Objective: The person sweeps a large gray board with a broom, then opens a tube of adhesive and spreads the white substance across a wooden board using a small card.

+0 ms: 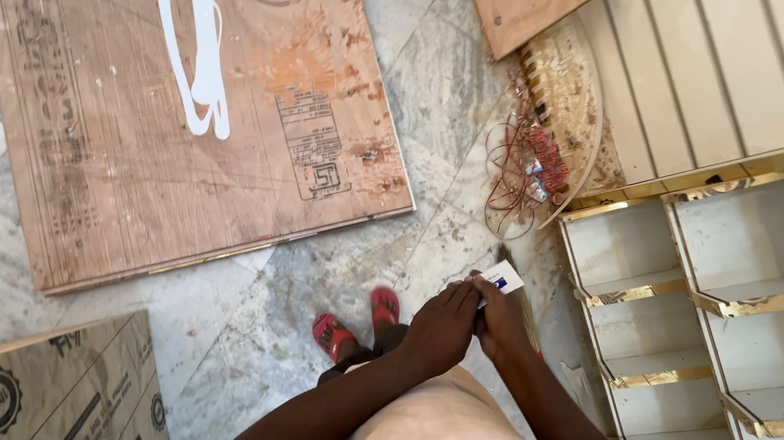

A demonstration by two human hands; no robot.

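Standing on the marble floor (224, 323) in red sandals (357, 323), the person brings both hands together at waist level. The left hand (441, 326) curls its fingers narrowly over one end of a small white card (501, 279) with a blue mark. The right hand (501, 322) lies just beside it, touching the card from below; its finger spread cannot be told. The card projects forward past both hands, above the floor.

A large plywood sheet (198, 124) lies flat ahead, a second plywood board (46, 427) to the left. To the right stands a white shelf unit (736, 306) with gold edging; near it lies a tangle of red wire (531, 166).
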